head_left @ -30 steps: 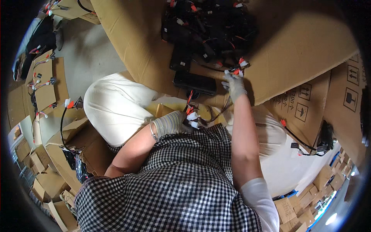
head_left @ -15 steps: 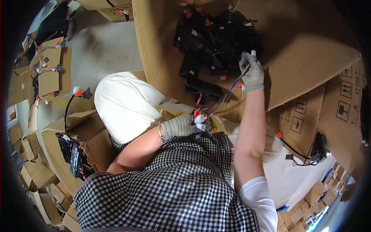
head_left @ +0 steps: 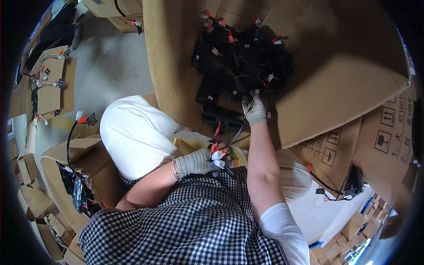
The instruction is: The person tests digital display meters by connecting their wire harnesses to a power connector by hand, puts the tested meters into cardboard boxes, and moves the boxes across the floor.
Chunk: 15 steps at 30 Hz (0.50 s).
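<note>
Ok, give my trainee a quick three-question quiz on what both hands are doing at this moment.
1. True or false: the right hand is bare.
2. Which hand has its grip on the bundle of white and red connectors near the lap: A left hand, B right hand?
3. Fill in: the right hand reaches into a pile of black wired parts lying on ____.

Key: 1 false, it wears a grey glove. 2 A. 3 the cardboard sheet.
</note>
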Motion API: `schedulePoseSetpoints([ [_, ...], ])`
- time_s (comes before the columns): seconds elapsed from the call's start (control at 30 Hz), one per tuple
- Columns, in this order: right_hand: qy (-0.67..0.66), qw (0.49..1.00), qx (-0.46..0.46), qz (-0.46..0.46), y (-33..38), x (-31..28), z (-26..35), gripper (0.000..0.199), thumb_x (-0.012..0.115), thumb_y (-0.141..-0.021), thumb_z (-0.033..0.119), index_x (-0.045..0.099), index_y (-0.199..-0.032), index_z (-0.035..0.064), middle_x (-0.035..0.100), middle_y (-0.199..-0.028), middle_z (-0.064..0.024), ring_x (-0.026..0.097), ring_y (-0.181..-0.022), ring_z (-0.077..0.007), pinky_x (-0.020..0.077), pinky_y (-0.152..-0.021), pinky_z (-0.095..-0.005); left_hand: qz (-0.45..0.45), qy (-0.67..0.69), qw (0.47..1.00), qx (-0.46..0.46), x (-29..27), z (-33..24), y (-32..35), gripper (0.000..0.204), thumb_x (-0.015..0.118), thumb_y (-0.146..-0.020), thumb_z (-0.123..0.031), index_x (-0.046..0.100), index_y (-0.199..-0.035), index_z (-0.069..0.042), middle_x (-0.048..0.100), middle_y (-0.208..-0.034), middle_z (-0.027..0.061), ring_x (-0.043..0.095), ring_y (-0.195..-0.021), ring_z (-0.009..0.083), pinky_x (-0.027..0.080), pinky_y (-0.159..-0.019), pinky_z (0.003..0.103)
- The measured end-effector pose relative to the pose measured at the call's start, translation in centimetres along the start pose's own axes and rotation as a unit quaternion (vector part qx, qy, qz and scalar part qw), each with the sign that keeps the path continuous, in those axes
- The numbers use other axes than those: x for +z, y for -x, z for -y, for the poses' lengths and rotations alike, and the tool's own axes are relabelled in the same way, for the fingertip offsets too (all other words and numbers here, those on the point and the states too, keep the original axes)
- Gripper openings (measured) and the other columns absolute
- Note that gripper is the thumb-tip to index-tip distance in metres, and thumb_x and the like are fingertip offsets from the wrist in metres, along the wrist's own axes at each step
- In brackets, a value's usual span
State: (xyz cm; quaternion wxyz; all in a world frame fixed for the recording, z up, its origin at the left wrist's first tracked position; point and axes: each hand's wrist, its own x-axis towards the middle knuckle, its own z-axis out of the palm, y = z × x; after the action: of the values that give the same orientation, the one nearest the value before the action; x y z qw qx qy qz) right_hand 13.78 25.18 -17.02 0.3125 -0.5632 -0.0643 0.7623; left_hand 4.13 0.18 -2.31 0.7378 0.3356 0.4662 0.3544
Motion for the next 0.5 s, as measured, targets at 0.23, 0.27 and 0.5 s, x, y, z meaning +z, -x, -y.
schedulePoseSetpoints([
  [0.23, 0.238, 0.921, -0.261, 0.166, 5.0, 5.6, 5.3, 0.025, 0.060, -0.086, 0.030, 0.063, -0.095, 0.0065, 0.061, -0.079, 0.0001, 0.052, -0.065, -0.0083, 0.0425, -0.064, -0.0225, -0.044, 0.066, 0.997, 0.004, -0.6, -0.2, 0.1, 0.025, 0.054, -0.090, -0.031, 0.054, -0.086, -0.007, 0.054, -0.065, -0.0007, 0.049, -0.058, 0.0101, 0.040, -0.054, 0.026],
  [0.27, 0.253, 0.890, -0.326, 0.193, 6.5, 7.0, 6.1, 0.026, 0.059, -0.087, 0.031, 0.064, -0.090, 0.0057, 0.060, -0.077, 0.0010, 0.050, -0.065, -0.0072, 0.0406, -0.062, -0.0224, -0.056, 0.109, 0.992, 0.013, -0.5, -0.9, 0.3, 0.026, 0.054, -0.090, -0.032, 0.056, -0.089, -0.007, 0.053, -0.066, -0.0011, 0.048, -0.058, 0.0093, 0.039, -0.054, 0.025],
  [0.5, 0.609, 0.468, -0.523, 0.370, 17.0, 10.6, 8.9, 0.014, 0.057, -0.082, 0.018, 0.062, -0.081, 0.0050, 0.057, -0.079, -0.0067, 0.055, -0.068, -0.0219, 0.0451, -0.062, -0.0335, -0.263, 0.095, 0.944, 0.173, -1.4, -0.9, -1.0, 0.022, 0.051, -0.091, -0.023, 0.056, -0.102, -0.004, 0.059, -0.073, 0.0020, 0.054, -0.060, 0.0092, 0.044, -0.055, 0.023],
])
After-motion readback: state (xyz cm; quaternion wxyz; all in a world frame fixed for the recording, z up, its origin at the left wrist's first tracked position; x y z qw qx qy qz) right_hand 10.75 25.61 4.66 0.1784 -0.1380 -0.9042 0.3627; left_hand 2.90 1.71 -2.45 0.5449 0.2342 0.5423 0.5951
